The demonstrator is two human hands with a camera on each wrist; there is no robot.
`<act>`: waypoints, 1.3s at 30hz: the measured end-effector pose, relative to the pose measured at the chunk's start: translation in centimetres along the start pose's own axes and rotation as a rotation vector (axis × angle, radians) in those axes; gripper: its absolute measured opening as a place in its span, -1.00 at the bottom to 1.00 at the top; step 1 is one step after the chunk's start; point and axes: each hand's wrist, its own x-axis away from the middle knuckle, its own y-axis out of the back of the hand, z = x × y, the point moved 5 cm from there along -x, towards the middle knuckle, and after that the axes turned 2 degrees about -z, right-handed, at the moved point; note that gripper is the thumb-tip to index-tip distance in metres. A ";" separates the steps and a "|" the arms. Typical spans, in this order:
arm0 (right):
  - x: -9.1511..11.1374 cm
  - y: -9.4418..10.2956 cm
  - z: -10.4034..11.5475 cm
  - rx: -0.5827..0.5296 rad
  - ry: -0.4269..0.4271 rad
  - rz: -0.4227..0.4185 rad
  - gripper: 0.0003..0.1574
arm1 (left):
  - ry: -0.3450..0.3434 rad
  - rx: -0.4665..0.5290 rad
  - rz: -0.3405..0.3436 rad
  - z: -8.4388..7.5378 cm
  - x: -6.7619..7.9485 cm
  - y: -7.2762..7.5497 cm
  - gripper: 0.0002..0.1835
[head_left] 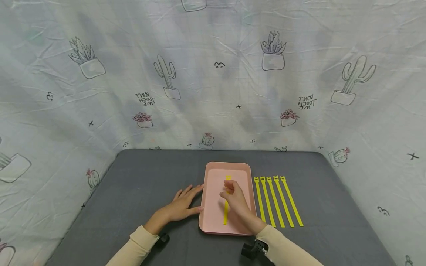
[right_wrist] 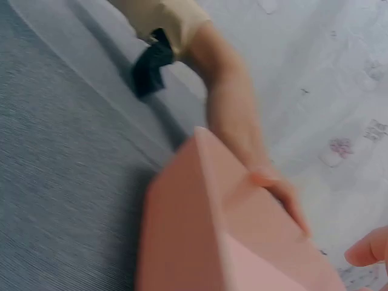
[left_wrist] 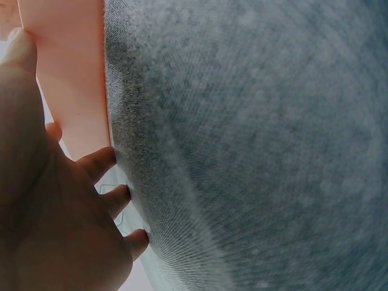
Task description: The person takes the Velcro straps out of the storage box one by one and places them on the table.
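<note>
A pink rectangular tray [head_left: 213,227] lies on the grey table, with one yellow cable strap [head_left: 226,214] stretched lengthwise inside it. Spread fingers of my left hand [head_left: 181,205] touch the tray's left side, thumb and index fingertip at its rim. In the left wrist view those fingers [left_wrist: 100,162] reach along the pink wall. My right hand [head_left: 237,201] hovers over the tray with loosely bent fingers, thumb and index apart, and hides the strap's middle. The right wrist view catches only a fingertip [right_wrist: 367,247] of it, beyond the tray's corner [right_wrist: 203,142].
Several more yellow cable straps [head_left: 275,201] lie side by side just right of the tray, slotted heads toward the back. A white cloth printed with cacti [head_left: 206,81] hangs around the grey table [head_left: 149,173]. Both wrists wear black cameras [head_left: 253,249].
</note>
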 end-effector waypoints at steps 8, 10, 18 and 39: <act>-2.3 2.8 1.2 0.001 0.019 -0.042 -0.50 | 0.001 0.004 -0.002 -0.1 0.0 0.0 -0.11; -3.1 3.4 1.4 0.022 0.056 -0.037 -0.50 | 0.005 -0.001 0.000 0.0 0.0 0.0 -0.11; -5.7 4.1 0.4 0.179 0.111 -0.017 -0.51 | -0.001 0.000 -0.005 -0.1 0.1 0.0 -0.12; -7.8 2.6 -0.4 0.461 0.263 -0.052 -0.72 | -0.014 0.004 -0.008 -0.1 0.1 0.0 -0.13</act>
